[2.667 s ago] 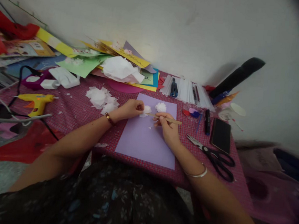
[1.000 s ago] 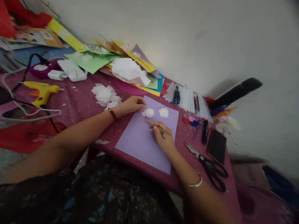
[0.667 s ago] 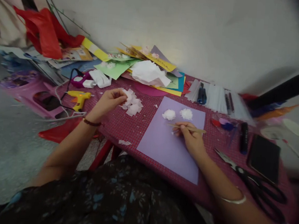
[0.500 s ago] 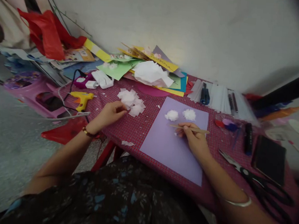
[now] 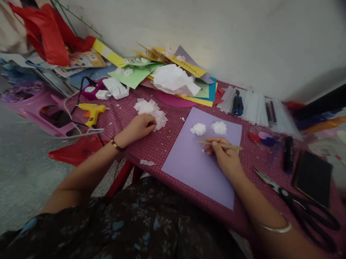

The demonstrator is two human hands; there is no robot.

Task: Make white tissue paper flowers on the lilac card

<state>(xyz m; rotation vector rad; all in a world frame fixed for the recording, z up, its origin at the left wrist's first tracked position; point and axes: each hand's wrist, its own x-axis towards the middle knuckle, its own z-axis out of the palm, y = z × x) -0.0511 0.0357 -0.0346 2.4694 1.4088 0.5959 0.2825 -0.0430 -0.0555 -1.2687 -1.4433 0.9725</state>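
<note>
- Over at the right, I've got scissors [image 5: 284, 193] and a black slab [image 5: 313, 178]; yellow glue gun [image 5: 93, 113] far left, coloured cards [image 5: 190, 66] heaped behind.
- Left hand [image 5: 145, 127]: fingers drawn together at the white tissue pieces [image 5: 150, 109]; I can't tell whether it pinches one.
- Right hand [image 5: 223, 151] grips a wooden stick [image 5: 233, 147] above the purple sheet [image 5: 199, 175], tip near two white puffs [image 5: 198, 129] lying there.
- Red, pink and blue bits [image 5: 267, 141] beyond; their container's too blurred for me.
</note>
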